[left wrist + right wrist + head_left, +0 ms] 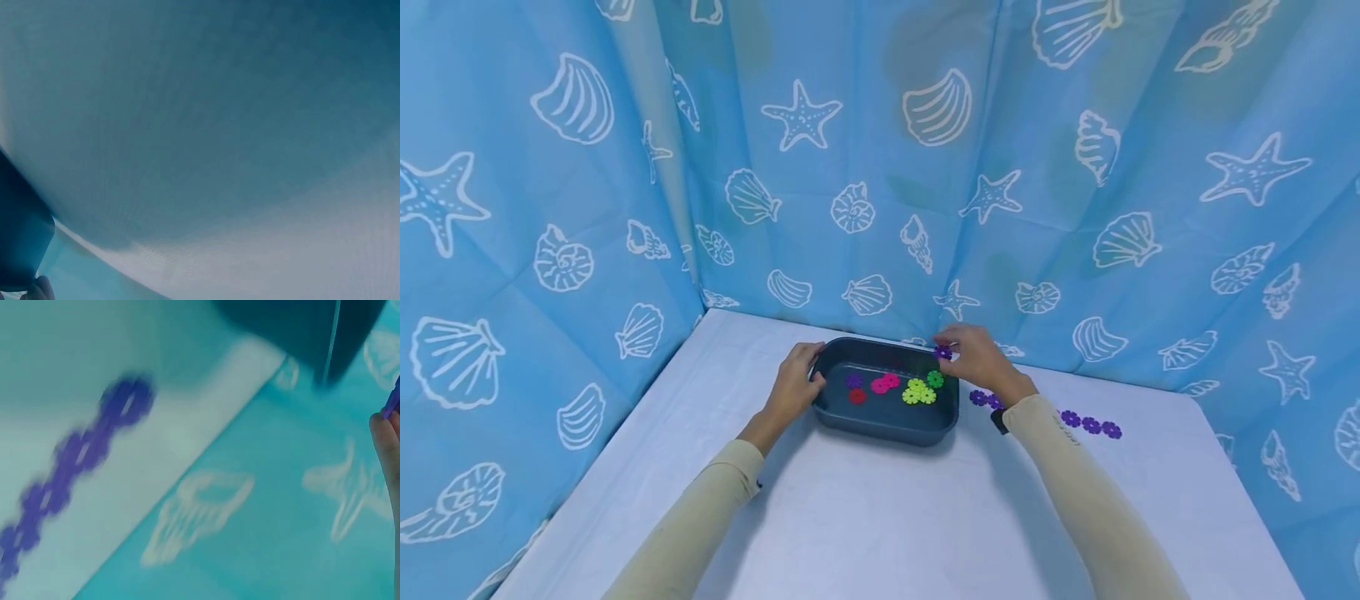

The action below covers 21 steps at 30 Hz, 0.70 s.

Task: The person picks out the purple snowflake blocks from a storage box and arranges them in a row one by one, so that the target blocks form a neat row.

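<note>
My left hand [793, 385] grips the left end of a dark grey plastic bin [880, 433], thumb at the rim. In the left wrist view, fingertips [41, 289] show beside the bin's dark wall [25, 219]. Over the bin's back right corner, my right hand [977, 358] pinches a purple flower-shaped disc [943, 353]. A sliver of that purple disc [391, 403] shows at the fingertips in the right wrist view. Inside the bin lie pink discs [883, 383], yellow-green discs [919, 392], a green disc [935, 379], a red disc [857, 397] and a purple one [853, 380].
Right of the bin, a row of linked purple discs [1091, 426] lies on the white table [895, 517], partly hidden by my right wrist. The same purple chain [81, 453] looks blurred in the right wrist view. A blue shell-print curtain [880, 242] stands behind the table.
</note>
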### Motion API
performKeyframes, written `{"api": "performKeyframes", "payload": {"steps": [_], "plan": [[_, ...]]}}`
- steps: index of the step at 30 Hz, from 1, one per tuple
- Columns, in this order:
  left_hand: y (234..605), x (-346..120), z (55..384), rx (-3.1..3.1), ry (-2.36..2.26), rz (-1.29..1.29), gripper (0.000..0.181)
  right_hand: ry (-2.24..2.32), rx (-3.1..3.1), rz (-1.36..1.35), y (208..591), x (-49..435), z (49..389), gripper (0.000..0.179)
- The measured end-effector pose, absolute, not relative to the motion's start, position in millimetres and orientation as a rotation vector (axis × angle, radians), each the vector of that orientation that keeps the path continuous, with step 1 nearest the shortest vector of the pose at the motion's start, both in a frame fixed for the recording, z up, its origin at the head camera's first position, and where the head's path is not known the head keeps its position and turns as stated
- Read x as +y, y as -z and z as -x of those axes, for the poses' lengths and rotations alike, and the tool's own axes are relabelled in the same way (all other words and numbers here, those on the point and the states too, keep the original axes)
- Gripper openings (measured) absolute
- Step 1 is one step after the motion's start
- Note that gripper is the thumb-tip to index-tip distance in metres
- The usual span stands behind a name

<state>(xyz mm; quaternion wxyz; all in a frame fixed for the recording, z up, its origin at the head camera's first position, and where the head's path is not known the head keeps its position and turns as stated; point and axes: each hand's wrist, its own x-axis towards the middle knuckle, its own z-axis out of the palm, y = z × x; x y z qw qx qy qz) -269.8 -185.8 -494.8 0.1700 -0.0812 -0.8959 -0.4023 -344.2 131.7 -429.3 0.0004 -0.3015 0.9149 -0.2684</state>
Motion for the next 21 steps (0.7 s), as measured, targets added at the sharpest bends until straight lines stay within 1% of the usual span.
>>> {"api": "performKeyframes", "payload": {"steps": [5, 11, 16, 21], "plan": [[496, -186, 269, -2.542, 1.14, 0.235, 0.054, 0.852, 2.901, 0.719, 420, 185, 342, 0.043], [496, -186, 269, -2.554, 1.151, 0.224, 0.054, 0.787, 2.966, 0.571, 421, 258, 335, 0.046], [494, -185, 268, -2.566, 1.152, 0.219, 0.054, 0.759, 2.963, 0.386, 428, 317, 321, 0.05], [492, -185, 268, -2.577, 1.158, 0.217, 0.054, 0.738, 2.957, 0.179, 445, 363, 308, 0.052]]}}
